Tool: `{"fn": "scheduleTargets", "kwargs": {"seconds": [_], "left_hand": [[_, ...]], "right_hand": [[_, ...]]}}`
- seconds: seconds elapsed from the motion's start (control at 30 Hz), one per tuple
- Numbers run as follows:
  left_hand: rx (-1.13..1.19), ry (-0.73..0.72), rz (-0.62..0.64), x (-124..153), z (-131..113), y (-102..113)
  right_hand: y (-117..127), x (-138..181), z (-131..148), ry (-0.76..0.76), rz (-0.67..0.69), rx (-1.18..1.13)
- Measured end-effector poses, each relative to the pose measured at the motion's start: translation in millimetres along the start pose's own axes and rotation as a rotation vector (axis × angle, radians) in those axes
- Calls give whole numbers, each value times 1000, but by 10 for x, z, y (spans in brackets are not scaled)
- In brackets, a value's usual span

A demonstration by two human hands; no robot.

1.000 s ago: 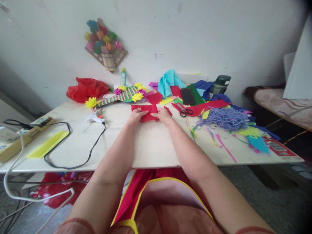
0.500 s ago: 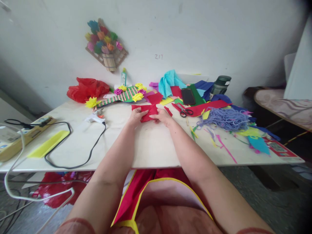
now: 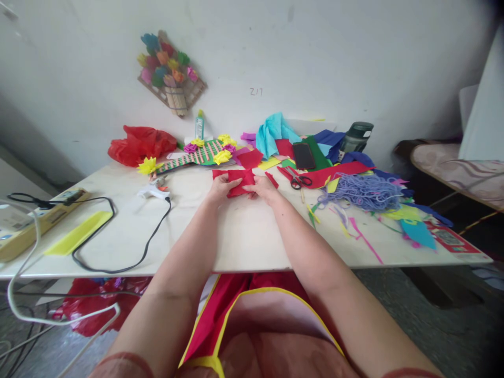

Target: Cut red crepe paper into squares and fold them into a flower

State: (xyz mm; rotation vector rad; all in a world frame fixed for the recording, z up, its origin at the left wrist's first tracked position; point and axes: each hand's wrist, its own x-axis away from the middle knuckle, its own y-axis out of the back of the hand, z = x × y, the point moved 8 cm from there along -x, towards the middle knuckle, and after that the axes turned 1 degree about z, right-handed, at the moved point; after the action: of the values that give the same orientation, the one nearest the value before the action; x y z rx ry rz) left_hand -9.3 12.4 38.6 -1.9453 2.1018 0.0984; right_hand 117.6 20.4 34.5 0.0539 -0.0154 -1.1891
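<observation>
Between my two hands, over the middle of the white table, is a piece of red crepe paper [image 3: 247, 181] with creased, uneven edges. My left hand [image 3: 221, 188] pinches its left part, thumb on top and fingers partly hidden beneath. On the other side my right hand [image 3: 263, 187] grips the right part the same way, its thumb pointing inward. The two thumbs lie close together on the paper. Black-handled scissors [image 3: 300, 181] rest just right of my right hand, partly on a long red strip [image 3: 338, 173].
A corded glue gun [image 3: 154, 191] lies at the left, near a power strip [image 3: 43, 223]. Behind my hands is a flower-decorated green craft piece [image 3: 192, 159]. To the right are a tangle of purple yarn [image 3: 362, 192], a phone [image 3: 303, 156] and a dark bottle [image 3: 357, 137].
My left thumb has shifted slightly on the red crepe paper, and my right hand has barely moved. Everything else stays in place.
</observation>
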Motion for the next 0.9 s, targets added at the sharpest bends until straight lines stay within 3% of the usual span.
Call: {"fn": "scheduleTargets", "kwargs": {"seconds": [0.23,0.5,0.9], "left_hand": [[-72,2,-46,-44,64,66],[-29,0,-35,-42,54,77],[-39,52,-36,-61,125,79]], "right_hand": [[-24,26,20,-25,5,11],[43,-28,8,45,-27,-88],[117,-23,54,78,-164,105]]}}
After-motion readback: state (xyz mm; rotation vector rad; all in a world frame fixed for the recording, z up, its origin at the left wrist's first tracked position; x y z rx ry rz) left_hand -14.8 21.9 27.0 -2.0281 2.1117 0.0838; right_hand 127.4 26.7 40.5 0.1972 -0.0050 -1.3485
